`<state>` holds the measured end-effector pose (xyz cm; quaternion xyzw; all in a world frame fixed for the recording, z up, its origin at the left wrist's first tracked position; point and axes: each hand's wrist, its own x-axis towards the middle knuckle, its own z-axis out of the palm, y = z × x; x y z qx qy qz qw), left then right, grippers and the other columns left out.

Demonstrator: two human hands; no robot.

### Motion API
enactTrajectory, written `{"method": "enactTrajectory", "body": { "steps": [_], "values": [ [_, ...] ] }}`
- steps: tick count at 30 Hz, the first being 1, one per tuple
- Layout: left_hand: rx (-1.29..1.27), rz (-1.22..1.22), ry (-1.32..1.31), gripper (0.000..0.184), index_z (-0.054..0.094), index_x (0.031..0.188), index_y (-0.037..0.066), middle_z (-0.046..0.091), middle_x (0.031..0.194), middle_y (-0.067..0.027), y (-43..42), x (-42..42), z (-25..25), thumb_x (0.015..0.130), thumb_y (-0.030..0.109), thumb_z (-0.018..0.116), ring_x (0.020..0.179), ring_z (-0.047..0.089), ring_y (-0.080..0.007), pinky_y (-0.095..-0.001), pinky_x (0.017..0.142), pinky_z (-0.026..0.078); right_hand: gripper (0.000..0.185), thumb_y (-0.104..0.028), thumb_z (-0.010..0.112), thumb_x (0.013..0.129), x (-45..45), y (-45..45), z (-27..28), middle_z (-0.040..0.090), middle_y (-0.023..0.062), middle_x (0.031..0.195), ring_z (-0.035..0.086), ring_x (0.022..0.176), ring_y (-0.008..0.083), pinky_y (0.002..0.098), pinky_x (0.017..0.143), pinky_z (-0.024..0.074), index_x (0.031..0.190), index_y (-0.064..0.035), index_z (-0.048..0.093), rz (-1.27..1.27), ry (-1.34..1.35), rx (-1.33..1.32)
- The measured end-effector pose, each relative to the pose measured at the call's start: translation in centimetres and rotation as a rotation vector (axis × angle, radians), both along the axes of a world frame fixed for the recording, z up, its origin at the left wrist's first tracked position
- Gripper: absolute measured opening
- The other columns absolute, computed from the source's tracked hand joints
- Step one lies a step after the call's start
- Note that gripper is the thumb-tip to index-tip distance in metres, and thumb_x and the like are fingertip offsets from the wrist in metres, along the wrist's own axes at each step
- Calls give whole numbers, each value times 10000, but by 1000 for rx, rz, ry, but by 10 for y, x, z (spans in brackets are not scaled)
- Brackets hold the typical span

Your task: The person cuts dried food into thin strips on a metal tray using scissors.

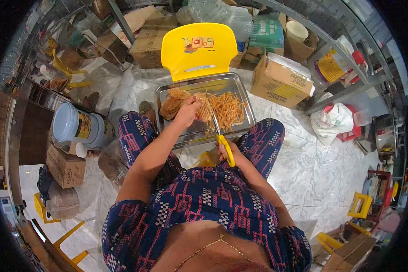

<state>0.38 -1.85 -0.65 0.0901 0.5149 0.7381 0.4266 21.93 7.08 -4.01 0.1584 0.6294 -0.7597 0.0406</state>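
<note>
My left hand (190, 110) pinches a brown waffle-textured sheet (204, 109) above a metal tray (246, 97). In my right hand (224, 149) are scissors (226, 146) with yellow handles, held at the front edge of the tray. Their blades point away from me, against the right side of the sheet; how far they are parted is unclear. Thin cut strips (230, 112) lie heaped in the tray's right half. More textured brown pieces (169, 108) are stacked at its left, beside my left hand.
The tray sits in front of a yellow chair back (198, 47), between my knees. Cardboard boxes (283, 81) stand behind and to the right. Blue-grey buckets (77, 124) and a box (67, 167) are on the left. A white bag (333, 120) lies by the right shelf.
</note>
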Motion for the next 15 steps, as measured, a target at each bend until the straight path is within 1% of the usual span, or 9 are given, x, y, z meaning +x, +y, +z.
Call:
{"method": "enactTrajectory", "body": {
  "steps": [5,8,10,15],
  "values": [
    [-8,10,8,131,453,856,51,501,748,-37,1,1,-4,791,122,542,595,563,-160,-355,419,526,290,-321,501,840,0,0,-3,454,-7,668,456,510,80,209,473,415,949,-55,461,-16,7,-10],
    [9,-10,29,123,448,856,59,498,781,-38,1,-2,-11,795,117,537,611,562,-162,-358,422,527,265,-301,515,834,1,1,-10,446,-20,651,451,508,69,204,458,415,935,-60,467,-28,-15,11],
    [-28,-21,25,123,444,882,63,487,794,-29,1,-1,-7,802,111,524,640,556,-161,-361,434,531,227,-267,544,819,1,1,-9,444,-31,614,447,475,59,198,416,402,896,-64,479,-60,-38,-58],
    [-9,-43,-1,160,442,954,70,471,839,-25,1,1,0,818,129,502,674,545,-162,-366,450,533,185,-228,580,792,0,0,2,449,-28,556,433,408,64,191,367,375,829,-63,504,-134,-76,-61]
  ]
}}
